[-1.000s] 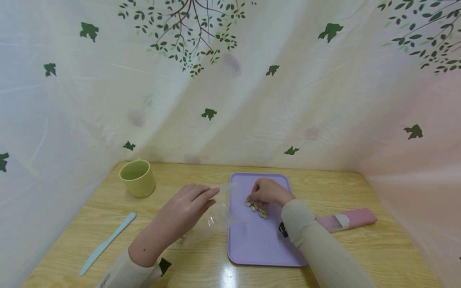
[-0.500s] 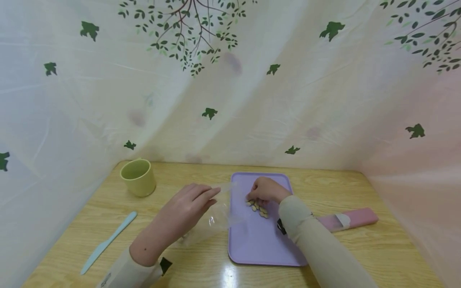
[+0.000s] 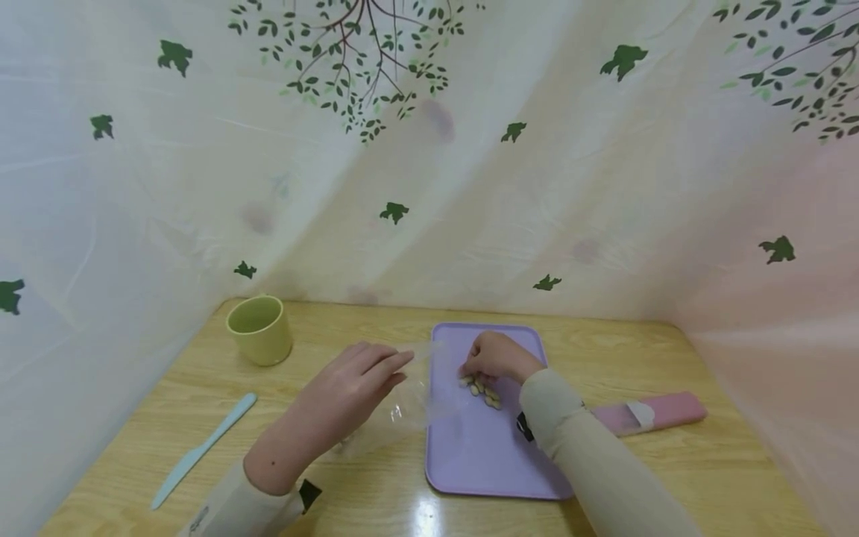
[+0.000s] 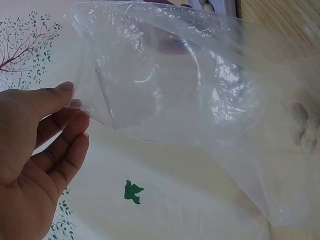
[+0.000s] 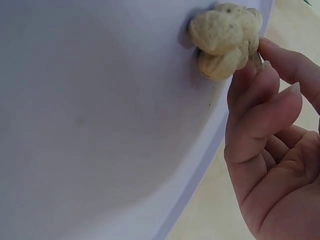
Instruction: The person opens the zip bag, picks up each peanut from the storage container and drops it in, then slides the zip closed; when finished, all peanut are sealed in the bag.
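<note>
My left hand (image 3: 338, 395) pinches the upper edge of a clear plastic bag (image 4: 165, 95) between thumb and fingers. The bag (image 3: 392, 418) hangs open toward the tray, and a few peanuts (image 4: 302, 127) show through its lower part in the left wrist view. Over the purple tray (image 3: 470, 466), my right hand (image 3: 499, 356) reaches down to a small cluster of peanuts (image 3: 492, 399). In the right wrist view, its thumb and fingertips close around a peanut (image 5: 256, 59) at the edge of that cluster (image 5: 225, 37); the fingers partly hide it.
A yellow-green mug (image 3: 260, 335) stands at the back left of the wooden table (image 3: 362, 507). In front of it lies a light blue knife (image 3: 201, 451). A pink pouch-like case (image 3: 664, 409) lies right of the tray, partly behind my right forearm. A printed curtain (image 3: 470, 224) borders the table behind.
Both hands stay nearly where they were, the left on the bag and the right at the peanuts. The head view has shifted very slightly.
</note>
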`<move>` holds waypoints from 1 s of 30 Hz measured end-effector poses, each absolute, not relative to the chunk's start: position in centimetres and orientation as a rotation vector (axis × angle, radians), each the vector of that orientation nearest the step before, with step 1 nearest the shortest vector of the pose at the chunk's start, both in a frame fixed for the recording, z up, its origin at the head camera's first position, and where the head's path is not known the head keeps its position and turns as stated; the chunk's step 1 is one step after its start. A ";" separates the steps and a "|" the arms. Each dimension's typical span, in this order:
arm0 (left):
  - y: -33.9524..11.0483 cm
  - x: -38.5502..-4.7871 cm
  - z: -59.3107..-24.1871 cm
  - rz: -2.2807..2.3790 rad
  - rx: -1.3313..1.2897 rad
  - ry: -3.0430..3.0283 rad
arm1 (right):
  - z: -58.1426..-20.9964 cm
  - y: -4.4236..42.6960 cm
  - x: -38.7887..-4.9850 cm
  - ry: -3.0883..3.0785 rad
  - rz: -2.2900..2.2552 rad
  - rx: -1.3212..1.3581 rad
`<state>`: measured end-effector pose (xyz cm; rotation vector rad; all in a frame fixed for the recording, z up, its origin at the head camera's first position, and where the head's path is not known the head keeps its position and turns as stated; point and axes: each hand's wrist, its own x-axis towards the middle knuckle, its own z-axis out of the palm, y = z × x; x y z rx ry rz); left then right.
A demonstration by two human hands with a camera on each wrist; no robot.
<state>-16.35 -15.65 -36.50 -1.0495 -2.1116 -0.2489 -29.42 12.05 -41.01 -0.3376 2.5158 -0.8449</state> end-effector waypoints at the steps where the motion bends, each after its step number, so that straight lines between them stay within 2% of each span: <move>1: -15.6 -16.3 -36.5 -0.252 -1.047 -2.122 | -41.0 12.1 -29.3 2.518 -0.850 -0.341; 8: -15.5 -16.3 -36.5 -0.255 -1.036 -2.126 | -40.0 13.1 -28.7 2.551 -0.920 -0.352; 16: -15.5 -16.4 -36.4 -0.262 -1.045 -2.098 | -37.2 14.5 -27.5 2.578 -1.016 -0.366; 30: -15.6 -16.3 -36.4 -0.269 -1.023 -2.108 | -31.3 14.4 -22.4 2.619 -1.158 -0.475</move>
